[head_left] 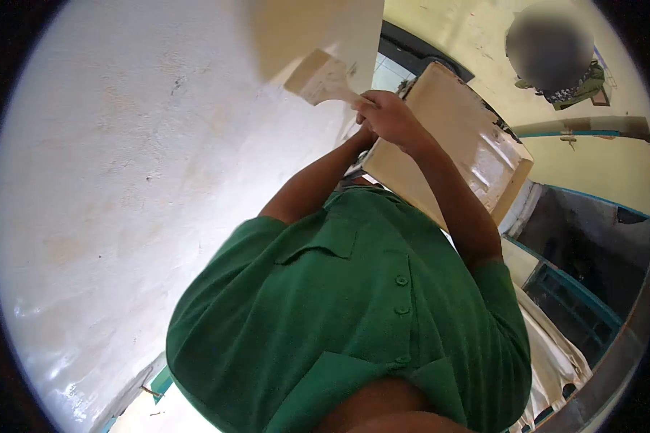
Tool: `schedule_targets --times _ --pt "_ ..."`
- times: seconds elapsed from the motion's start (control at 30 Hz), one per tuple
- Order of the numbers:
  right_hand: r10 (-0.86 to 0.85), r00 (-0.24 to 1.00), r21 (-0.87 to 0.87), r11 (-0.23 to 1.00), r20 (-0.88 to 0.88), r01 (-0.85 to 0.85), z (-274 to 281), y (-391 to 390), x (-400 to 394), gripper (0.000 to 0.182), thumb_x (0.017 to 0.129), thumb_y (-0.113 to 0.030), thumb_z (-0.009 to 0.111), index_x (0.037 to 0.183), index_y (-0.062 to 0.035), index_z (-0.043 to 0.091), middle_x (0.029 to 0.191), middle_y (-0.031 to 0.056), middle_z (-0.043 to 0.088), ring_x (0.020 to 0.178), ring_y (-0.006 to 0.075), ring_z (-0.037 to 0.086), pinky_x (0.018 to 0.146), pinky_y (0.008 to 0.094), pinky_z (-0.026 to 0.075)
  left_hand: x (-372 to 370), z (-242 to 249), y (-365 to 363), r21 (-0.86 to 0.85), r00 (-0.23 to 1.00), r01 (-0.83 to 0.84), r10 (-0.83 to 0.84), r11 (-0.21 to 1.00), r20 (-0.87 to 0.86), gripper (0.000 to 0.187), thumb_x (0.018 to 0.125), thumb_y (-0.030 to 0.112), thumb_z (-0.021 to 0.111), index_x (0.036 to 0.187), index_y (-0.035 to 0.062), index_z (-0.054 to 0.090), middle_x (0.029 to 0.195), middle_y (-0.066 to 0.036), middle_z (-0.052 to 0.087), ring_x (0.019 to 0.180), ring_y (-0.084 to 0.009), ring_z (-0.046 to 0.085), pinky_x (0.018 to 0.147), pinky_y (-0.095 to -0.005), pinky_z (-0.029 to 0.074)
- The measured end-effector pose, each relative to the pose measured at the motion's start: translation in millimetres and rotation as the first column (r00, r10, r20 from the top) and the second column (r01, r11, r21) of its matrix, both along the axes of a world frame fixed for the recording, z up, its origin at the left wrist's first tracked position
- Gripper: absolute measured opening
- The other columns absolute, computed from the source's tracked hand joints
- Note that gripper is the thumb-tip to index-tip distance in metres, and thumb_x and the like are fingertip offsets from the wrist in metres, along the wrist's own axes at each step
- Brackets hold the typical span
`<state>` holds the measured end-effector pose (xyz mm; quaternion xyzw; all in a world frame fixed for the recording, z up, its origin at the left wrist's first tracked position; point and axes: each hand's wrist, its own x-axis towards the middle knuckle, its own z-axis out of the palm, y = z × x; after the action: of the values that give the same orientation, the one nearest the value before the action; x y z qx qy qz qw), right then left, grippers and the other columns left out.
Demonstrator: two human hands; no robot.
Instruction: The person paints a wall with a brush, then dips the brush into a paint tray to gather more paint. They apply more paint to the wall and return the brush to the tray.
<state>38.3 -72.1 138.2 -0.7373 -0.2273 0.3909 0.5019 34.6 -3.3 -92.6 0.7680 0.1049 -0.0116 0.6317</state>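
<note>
My right hand [391,117] is closed around the handle of a wide, flat paintbrush [318,78], its pale head pointing up and left over the white wall [159,130]. Partly hidden behind it, my left hand [369,136] is closed at the near edge of a cream, box-shaped paint container [440,119]. Wet, shiny white paint shows inside the container's right end, and dark stains mark its far rim. My right forearm crosses in front of the container.
Another person [574,90] is at the upper right, near a yellowish wall [592,162]. A dark recess [578,231] with blue-green edging lies on the right, with whitish cloth [549,339] below it. The white wall has rough, patchy spots.
</note>
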Motion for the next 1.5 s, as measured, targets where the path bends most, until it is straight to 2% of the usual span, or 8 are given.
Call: schedule_targets --times 0.2,0.3,0.4,0.8,1.0,1.13,1.27,1.5 --pt "0.153 0.901 -0.223 0.973 0.407 -0.064 -60.9 60.4 -1.0 0.03 0.083 -0.026 0.049 0.084 0.001 0.063 0.083 0.0186 0.062 0.069 0.0359 0.06 0.072 0.0427 0.049 -3.6 13.6 3.5 -0.003 0.999 -0.015 0.015 1.0 -0.036 0.031 0.082 0.029 0.051 0.095 0.0023 0.06 0.078 -0.01 0.06 0.08 -0.0204 0.058 0.069 -0.0335 0.045" --pt "0.198 0.784 -0.122 0.98 0.588 -0.155 -68.8 68.2 -6.1 0.032 0.08 -0.028 0.05 0.081 0.0009 0.064 0.081 0.0183 0.063 0.072 0.0371 0.06 0.071 0.0444 0.048 -3.0 17.3 4.6 -0.004 0.999 -0.032 0.031 0.999 -0.042 0.032 0.082 0.03 0.052 0.095 0.0024 0.06 0.077 -0.009 0.06 0.08 -0.02 0.058 0.069 -0.0336 0.045" --pt "-0.012 0.919 -0.122 0.99 0.394 0.065 -65.8 78.1 -12.0 0.027 0.078 -0.027 0.055 0.08 -0.0007 0.064 0.072 0.0168 0.063 0.071 0.0329 0.062 0.066 0.0403 0.047 -3.1 22.2 4.2 -0.005 0.996 -0.058 0.057 0.998 -0.062 0.033 0.082 0.032 0.052 0.095 0.0025 0.06 0.076 -0.008 0.06 0.08 -0.0195 0.058 0.069 -0.0338 0.044" --pt "-0.165 0.919 0.092 0.986 0.359 0.142 -2.6 75.2 -4.7 0.03 0.077 -0.027 0.051 0.076 -0.0003 0.064 0.068 0.0205 0.061 0.065 0.0367 0.06 0.065 0.0442 0.048 -2.2 12.8 0.5 0.0 0.998 -0.013 0.013 1.0 -0.062 0.037 0.087 0.038 0.052 0.094 0.0015 0.058 0.083 -0.007 0.062 0.075 -0.0157 0.055 0.066 -0.0329 0.044" --pt "-0.097 0.817 0.067 0.995 0.569 0.071 1.4 35.0 8.8 0.031 0.078 -0.026 0.057 0.081 0.0034 0.064 0.066 0.0134 0.062 0.062 0.0255 0.061 0.058 0.0347 0.046 7.5 4.0 0.2 -0.027 0.999 -0.012 0.011 1.0 -0.037 0.038 0.087 0.038 0.052 0.095 0.0015 0.058 0.084 -0.007 0.062 0.076 -0.0155 0.054 0.066 -0.0328 0.044" --pt "-0.293 0.954 0.355 0.9 0.059 0.254 -6.1 34.4 9.7 0.027 0.086 -0.025 0.057 0.079 0.0006 0.062 0.053 -0.003 0.044 0.047 0.004 0.041 0.041 0.0201 0.031 12.9 1.8 2.2 -0.036 1.0 -0.018 0.017 0.999 -0.025 0.038 0.087 0.038 0.052 0.095 0.0016 0.058 0.084 -0.007 0.062 0.076 -0.0154 0.054 0.067 -0.0327 0.044" --pt "-0.2 0.842 0.41 0.802 -0.501 0.434 17.5 54.6 9.5 0.021 0.087 -0.023 0.056 0.08 -0.0032 0.058 0.053 -0.005 0.039 0.041 -0.0001 0.031 0.032 0.016 0.017 15.0 0.3 3.5 -0.042 1.0 -0.017 0.016 0.999 -0.022 0.038 0.087 0.038 0.052 0.096 0.0016 0.058 0.085 -0.007 0.062 0.076 -0.0152 0.054 0.067 -0.0326 0.044" --pt "-0.138 0.921 0.385 0.878 -0.365 0.285 3.4 105.7 9.0 0.028 0.087 -0.029 0.057 0.082 -0.0015 0.058 0.054 -0.0018 0.041 0.037 0.0017 0.028 0.033 0.0181 0.018 6.6 -5.2 -0.6 -0.051 0.999 -0.012 0.011 0.999 -0.031 0.038 0.087 0.038 0.052 0.097 0.0017 0.059 0.085 -0.007 0.062 0.076 -0.015 0.054 0.067 -0.0325 0.043"
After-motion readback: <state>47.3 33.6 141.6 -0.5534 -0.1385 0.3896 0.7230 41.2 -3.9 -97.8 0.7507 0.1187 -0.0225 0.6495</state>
